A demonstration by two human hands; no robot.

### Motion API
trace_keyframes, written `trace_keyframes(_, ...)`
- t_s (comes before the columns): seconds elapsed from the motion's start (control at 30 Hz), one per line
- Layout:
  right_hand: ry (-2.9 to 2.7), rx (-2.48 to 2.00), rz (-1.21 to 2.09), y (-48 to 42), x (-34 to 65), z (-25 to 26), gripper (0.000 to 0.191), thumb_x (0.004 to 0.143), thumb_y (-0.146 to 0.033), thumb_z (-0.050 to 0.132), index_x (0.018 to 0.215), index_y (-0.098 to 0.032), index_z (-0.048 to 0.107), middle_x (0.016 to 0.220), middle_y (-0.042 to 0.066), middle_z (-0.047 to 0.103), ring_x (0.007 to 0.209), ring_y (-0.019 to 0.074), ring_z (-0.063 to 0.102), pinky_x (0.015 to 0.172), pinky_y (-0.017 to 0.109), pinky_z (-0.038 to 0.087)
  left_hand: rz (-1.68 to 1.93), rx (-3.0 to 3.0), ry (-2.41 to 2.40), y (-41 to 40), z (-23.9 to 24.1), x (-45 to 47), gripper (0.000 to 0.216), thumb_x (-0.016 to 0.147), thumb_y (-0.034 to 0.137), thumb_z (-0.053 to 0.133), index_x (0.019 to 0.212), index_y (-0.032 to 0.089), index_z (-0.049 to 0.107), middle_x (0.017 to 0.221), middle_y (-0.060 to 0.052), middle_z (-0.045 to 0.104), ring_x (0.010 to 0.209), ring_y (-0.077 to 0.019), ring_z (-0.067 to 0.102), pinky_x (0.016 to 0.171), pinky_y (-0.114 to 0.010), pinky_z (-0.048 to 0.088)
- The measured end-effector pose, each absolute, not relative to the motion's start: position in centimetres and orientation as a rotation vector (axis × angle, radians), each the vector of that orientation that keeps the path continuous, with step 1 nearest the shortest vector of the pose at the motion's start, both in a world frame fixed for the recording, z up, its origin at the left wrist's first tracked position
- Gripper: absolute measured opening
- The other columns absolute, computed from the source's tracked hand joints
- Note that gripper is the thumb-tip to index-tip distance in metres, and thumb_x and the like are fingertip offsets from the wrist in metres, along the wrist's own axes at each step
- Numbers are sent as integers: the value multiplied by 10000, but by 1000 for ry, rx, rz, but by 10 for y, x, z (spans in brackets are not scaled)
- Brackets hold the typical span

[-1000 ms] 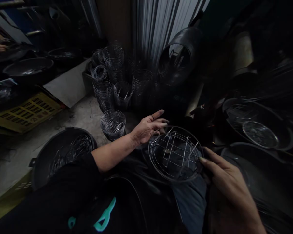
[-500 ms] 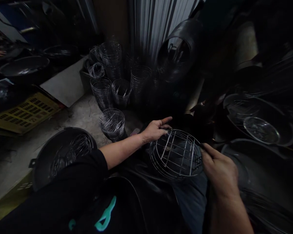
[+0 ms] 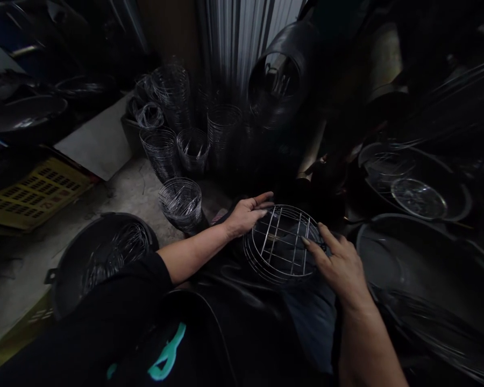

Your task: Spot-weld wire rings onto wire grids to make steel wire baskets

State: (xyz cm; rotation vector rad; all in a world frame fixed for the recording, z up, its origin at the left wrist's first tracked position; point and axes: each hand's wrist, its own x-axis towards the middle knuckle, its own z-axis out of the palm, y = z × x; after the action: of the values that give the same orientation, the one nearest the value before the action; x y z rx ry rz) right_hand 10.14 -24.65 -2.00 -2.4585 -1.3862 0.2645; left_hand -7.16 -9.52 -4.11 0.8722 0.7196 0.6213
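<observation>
A round wire grid basket [image 3: 280,244] rests tilted over my lap, its crossed wires facing up. My left hand [image 3: 246,214] grips its far left rim, fingers curled over the wire and the forefinger stretched out. On its right rim lies my right hand [image 3: 339,263], fingers spread across the wires and holding the edge. Both hands touch the basket at once.
Stacks of wire rings [image 3: 180,201] stand on the concrete floor ahead. A black tub [image 3: 84,258] with loose wires sits at my left. Black basins [image 3: 411,188] with wire parts crowd the right. A yellow crate [image 3: 32,193] lies far left.
My right hand slid from the basket's right edge up onto its wires. The basket tilted and shifted slightly left. My left hand closed on the far rim.
</observation>
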Motion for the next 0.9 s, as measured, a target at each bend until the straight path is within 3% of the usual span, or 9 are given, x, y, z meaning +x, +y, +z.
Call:
trace_keyframes(0.23,-1210,-2283,341,-255,105,-53,720,811,-646,391,1380,-218,499,1155,133,581,1126,320,487,958,490,390,555,712,622,-89,-52,-81,600,682,-32,660,1226,216,610,1025,-46,718,771,-86,674,735,-215,518)
trace_keyframes(0.63,-1100,-2178,314,-260,95,-64,680,783,-592,452,1352,-224,520,1216,112,555,1172,288,466,1027,468,347,620,790,632,-86,-68,-89,793,550,8,759,1292,198,550,1037,-68,701,808,-130,675,734,-251,538)
trace_keyframes(0.8,-1177,-2051,90,-274,64,-60,654,811,-553,489,1322,-148,536,1229,171,538,1158,304,499,999,481,390,550,990,806,-84,-50,-97,926,475,48,803,1338,201,502,1358,-136,547,1171,-230,576,879,-293,525)
trace_keyframes(0.9,-1328,-1890,-72,-291,40,-54,568,847,-492,517,1310,-164,535,1308,170,516,1237,290,458,1027,477,374,236,1190,822,-80,-31,-98,947,434,137,871,1316,166,528,1339,-143,569,1244,-301,527,1008,-398,472)
